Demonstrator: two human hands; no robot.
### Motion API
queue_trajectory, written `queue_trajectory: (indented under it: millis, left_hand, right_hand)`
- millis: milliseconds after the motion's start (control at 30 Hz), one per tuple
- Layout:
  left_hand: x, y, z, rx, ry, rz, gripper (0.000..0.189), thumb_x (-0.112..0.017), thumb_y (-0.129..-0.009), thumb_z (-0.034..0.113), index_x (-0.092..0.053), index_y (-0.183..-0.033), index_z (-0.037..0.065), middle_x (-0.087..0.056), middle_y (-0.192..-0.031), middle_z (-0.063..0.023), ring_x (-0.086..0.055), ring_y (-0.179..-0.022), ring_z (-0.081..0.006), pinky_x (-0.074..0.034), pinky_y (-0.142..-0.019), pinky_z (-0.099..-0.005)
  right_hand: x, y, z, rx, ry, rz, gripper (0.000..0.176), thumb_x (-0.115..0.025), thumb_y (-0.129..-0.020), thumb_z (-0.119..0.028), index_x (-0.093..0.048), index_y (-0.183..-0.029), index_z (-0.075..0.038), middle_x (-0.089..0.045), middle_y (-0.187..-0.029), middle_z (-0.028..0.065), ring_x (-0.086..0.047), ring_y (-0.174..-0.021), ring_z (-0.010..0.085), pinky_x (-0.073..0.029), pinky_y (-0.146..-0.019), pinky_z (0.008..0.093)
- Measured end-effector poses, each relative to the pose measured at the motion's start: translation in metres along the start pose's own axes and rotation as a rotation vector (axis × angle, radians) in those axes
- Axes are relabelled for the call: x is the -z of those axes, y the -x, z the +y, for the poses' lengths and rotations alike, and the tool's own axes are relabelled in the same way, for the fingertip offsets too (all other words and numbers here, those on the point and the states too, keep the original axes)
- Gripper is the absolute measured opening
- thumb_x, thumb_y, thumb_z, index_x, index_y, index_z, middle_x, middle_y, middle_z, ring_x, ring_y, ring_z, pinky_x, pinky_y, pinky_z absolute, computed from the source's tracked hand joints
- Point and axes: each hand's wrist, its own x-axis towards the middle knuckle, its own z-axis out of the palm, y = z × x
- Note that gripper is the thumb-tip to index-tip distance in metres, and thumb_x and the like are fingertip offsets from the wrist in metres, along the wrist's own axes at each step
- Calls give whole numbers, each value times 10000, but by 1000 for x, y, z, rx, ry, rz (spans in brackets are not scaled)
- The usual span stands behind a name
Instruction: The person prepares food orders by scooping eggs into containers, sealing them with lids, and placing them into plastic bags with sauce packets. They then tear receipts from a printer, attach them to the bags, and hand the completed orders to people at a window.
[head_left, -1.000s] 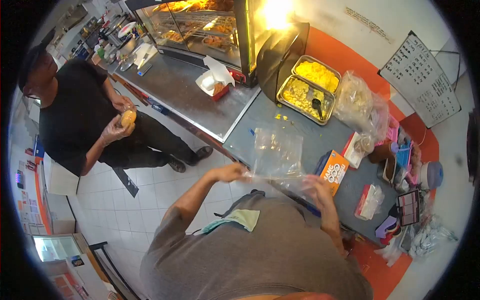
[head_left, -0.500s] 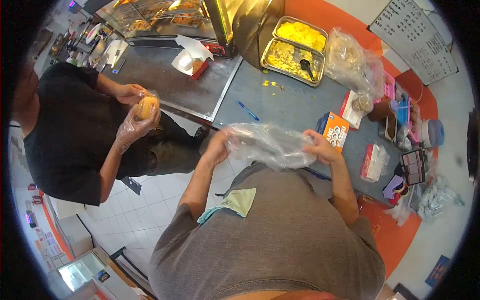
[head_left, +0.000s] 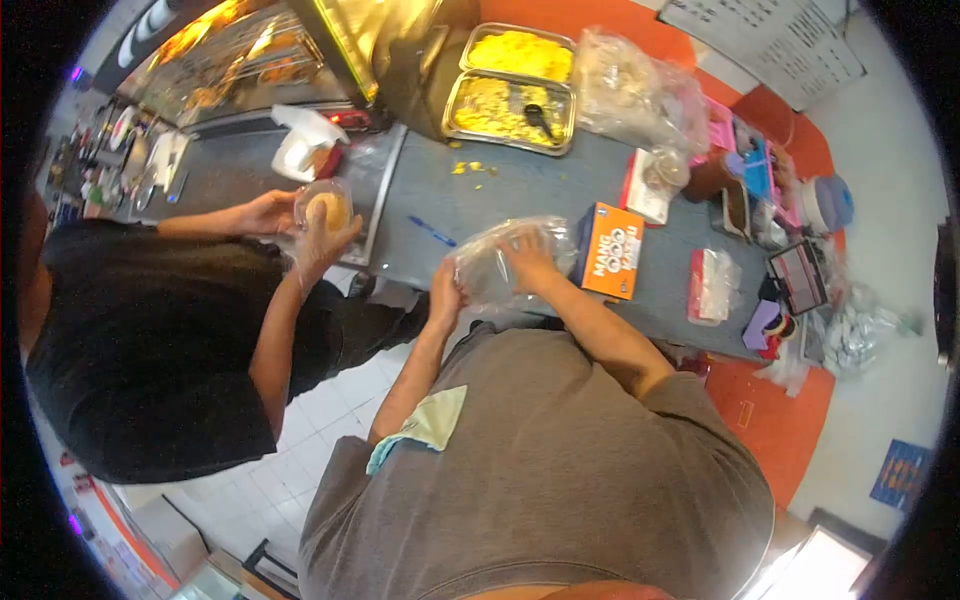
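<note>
A crumpled clear plastic bag (head_left: 484,272) is in front of me at the counter's near edge. My left hand (head_left: 445,294) is closed on the bag's left side. On the bag's right part lies my right hand (head_left: 530,262), its fingers stretched out and apart; plastic shows around them. An orange and dark-blue box printed "MANG" (head_left: 612,252) stands just right of the bag. A blue pen (head_left: 432,231) lies beyond my left hand.
At left, a person in black (head_left: 150,350) holds a round bun (head_left: 328,208) in plastic-gloved hands. Two metal trays of yellow food (head_left: 510,108) sit at the back, one with a black scoop. Filled plastic bags (head_left: 625,90), baskets and small boxes line the right.
My right hand has moved left from the bag's right edge onto the bag, its fingers now spread. The bag is less stretched out. The view has shifted, and the other person has raised the bun.
</note>
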Motion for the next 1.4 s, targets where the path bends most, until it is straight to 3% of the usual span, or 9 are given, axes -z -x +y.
queue_trajectory:
  millis: [100, 267, 433, 533, 933, 1067, 1167, 1267, 1400]
  left_hand:
    - [13, -11, -23, -38, -245, 17, 396, -481, -925, 388, -479, -1169, 77, -566, -904, -66, -567, -759, -207, -462, -638, -318]
    - [-63, 66, 49, -1096, -1198, 441, 389, -630, -814, 210, -524, -1138, 22, -580, -958, -181, -544, -962, -349, -420, -859, -395]
    - [-145, 51, 20, -272, -614, -575, 470, -571, -885, 339, -510, -1152, -42, -587, -1082, -213, -567, -995, -314, -429, -881, -372]
    - [-187, 2, -44, -27, -510, -418, 542, -543, -903, 388, -463, -1204, -56, -589, -1101, -213, -580, -997, -273, -443, -880, -351]
    - [-212, 67, 11, -151, -531, -651, 732, -683, -785, 420, -422, -1289, -43, -406, -1316, -250, -362, -1267, -324, -289, -1048, -422]
    - [-125, 107, 5, -814, -1022, 363, 821, -788, -674, 387, -398, -1288, 6, -470, -1222, -197, -422, -1158, -339, -324, -997, -437]
    - [-77, 88, -56, -474, -1027, 712, 728, -738, -743, 348, -384, -1291, 26, -490, -1203, -148, -456, -1124, -329, -361, -960, -432]
    - [-59, 66, -76, 61, 97, 256, 568, -630, -843, 298, -398, -1290, 35, -489, -1236, -131, -491, -1124, -299, -419, -904, -421]
    - [-63, 57, -85, -28, 190, 4, 447, -493, -919, 299, -410, -1289, 61, -525, -1192, -108, -528, -1082, -238, -469, -836, -405]
  right_hand:
    - [11, -10, 19, 289, 126, -53, 578, -717, -635, -93, -535, -1183, -134, -463, -1259, 139, -492, -1138, 301, -465, -898, 385]
    - [39, -3, 50, 347, -321, -23, 530, -729, -663, -125, -538, -1157, -102, -499, -1191, 145, -512, -1071, 302, -412, -922, 412]
    - [83, 62, 136, -788, -546, 776, 453, -687, -793, -287, -545, -1146, -41, -625, -938, 90, -573, -935, 235, -405, -886, 358]
    - [29, 98, 173, -1150, -1807, -26, 528, -642, -831, -399, -514, -1207, -50, -618, -1071, 90, -575, -995, 208, -422, -898, 361]
    - [60, 180, 205, -973, -2253, 195, 515, -523, -849, -340, -461, -1246, -17, -590, -1148, 129, -609, -1001, 256, -496, -877, 392]
    - [82, 178, 202, -974, -2258, 187, 500, -530, -835, -279, -454, -1249, -10, -589, -1152, 131, -611, -1001, 267, -506, -866, 391]
    - [35, 167, 189, -879, -2387, 24, 498, -535, -831, -261, -450, -1253, -10, -590, -1153, 138, -615, -995, 272, -511, -866, 401]
    - [50, 122, 136, -819, -2712, -195, 492, -549, -826, -263, -461, -1252, -34, -591, -1153, 150, -621, -980, 280, -509, -870, 430]
    - [59, 79, 67, -902, -2834, -362, 475, -552, -822, -317, -494, -1232, -84, -591, -1160, 134, -593, -1030, 290, -470, -908, 464]
